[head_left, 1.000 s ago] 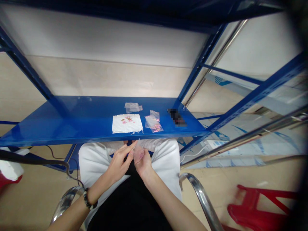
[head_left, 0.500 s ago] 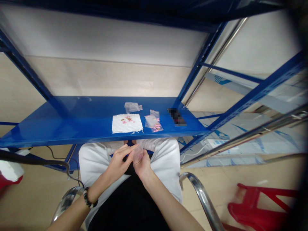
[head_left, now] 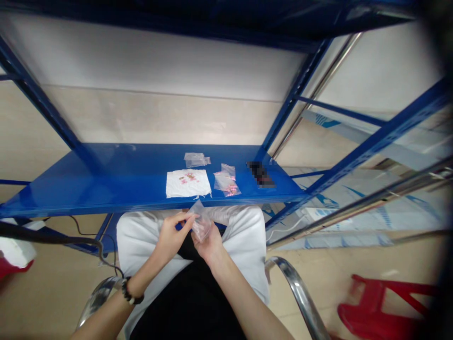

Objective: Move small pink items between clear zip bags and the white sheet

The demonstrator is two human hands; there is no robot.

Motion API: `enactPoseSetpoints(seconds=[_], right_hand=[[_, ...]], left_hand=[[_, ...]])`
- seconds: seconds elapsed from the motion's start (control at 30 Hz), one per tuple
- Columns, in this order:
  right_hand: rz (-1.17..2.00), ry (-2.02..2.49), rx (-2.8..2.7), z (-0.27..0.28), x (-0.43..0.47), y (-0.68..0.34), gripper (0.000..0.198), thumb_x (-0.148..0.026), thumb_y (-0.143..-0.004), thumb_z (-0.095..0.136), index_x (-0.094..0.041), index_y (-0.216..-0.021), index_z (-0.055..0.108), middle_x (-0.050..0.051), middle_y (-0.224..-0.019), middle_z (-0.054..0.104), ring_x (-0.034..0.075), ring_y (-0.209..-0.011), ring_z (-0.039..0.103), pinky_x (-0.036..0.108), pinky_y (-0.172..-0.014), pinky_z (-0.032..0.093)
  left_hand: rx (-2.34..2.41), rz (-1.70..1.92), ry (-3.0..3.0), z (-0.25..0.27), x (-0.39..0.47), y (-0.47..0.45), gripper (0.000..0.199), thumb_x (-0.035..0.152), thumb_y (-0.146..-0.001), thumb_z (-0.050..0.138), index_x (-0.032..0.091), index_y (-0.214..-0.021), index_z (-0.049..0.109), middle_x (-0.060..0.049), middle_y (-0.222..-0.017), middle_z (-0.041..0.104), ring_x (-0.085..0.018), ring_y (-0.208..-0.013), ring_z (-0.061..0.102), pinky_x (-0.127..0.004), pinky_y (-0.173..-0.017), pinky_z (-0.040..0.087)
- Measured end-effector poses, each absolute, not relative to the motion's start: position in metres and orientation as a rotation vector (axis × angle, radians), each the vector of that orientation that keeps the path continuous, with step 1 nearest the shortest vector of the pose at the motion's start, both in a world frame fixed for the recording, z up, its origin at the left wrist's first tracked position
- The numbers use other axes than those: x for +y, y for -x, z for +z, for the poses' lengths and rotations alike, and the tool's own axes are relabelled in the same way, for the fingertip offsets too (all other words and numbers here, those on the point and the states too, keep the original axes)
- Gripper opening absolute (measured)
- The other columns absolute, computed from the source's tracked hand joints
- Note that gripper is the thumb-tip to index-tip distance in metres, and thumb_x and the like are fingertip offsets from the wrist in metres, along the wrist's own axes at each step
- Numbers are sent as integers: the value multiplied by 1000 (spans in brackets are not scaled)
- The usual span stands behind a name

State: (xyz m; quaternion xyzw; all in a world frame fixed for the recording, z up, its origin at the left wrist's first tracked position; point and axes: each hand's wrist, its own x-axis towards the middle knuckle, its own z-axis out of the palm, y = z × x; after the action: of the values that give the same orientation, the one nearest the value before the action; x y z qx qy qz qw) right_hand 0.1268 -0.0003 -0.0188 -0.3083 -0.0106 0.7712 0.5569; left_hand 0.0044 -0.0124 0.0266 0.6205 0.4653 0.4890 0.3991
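Note:
A small clear plastic bag (head_left: 202, 222) is between my hands, above my lap and just in front of the shelf edge. My left hand (head_left: 174, 234) pinches its left side between thumb and fingers. Below and to the right, my right hand (head_left: 211, 243) is closed around the lower part, its fingertips partly hidden by the plastic. What the bag contains, if anything, is too blurred to tell. On the shelf ahead lies a white cloth (head_left: 174, 189) with several small pink and gold pieces (head_left: 189, 177) on it.
Right of the cloth lie clear bags with pink beads (head_left: 230, 186); behind it are flat clear bags (head_left: 194, 159). A dark pixelated object (head_left: 261, 174) rests at the right of the blue shelf (head_left: 106, 174). Metal chair arms (head_left: 295, 288) flank me; a red stool (head_left: 375, 302) stands right.
The clear bag has turned and now shows its wide face, tilted up toward the shelf edge. My left hand has moved slightly left and down along with it.

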Motion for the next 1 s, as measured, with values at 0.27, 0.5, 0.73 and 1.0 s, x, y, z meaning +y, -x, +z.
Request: enactPoseSetpoints(seconds=[0.27, 0.5, 0.73, 1.0], right_hand=[[1960, 607, 103, -7, 3, -123, 37, -22, -97, 32, -19, -61, 41, -9, -38, 31, 4, -27, 18, 15, -28, 16], [2021, 531, 136, 12, 10, -128, 49, -28, -99, 28, -22, -51, 21, -9, -35, 18, 5, -28, 12, 19, -30, 10], [1919, 477, -156, 29, 21, -136, 44, -20, -94, 28, -21, -50, 20, -8, -39, 19, 7, -33, 11, 19, -32, 14], [881, 1183, -1332, 54, 112, -144, 48, -39, -92, 42, -23, -48, 31, -5, -40, 32, 10, -39, 30, 24, -42, 25]], left_hand=[[1120, 1291, -1109, 22, -4, 0, 27, 37, -81, 70, 14, -91, 79, -5, -70, 70, -12, -60, 54, -22, -58, 43], [911, 1261, -677, 11, 0, 5, 29, 33, -76, 76, 10, -95, 76, -5, -72, 66, -11, -64, 58, -21, -57, 45], [847, 1281, -423, 7, 5, 6, 29, 27, -73, 79, 10, -96, 74, -3, -70, 65, -12, -63, 60, -22, -55, 45], [814, 1331, -463, 7, 8, 7, 32, 36, -74, 78, 12, -95, 73, -7, -76, 69, -18, -73, 67, -23, -58, 43]])
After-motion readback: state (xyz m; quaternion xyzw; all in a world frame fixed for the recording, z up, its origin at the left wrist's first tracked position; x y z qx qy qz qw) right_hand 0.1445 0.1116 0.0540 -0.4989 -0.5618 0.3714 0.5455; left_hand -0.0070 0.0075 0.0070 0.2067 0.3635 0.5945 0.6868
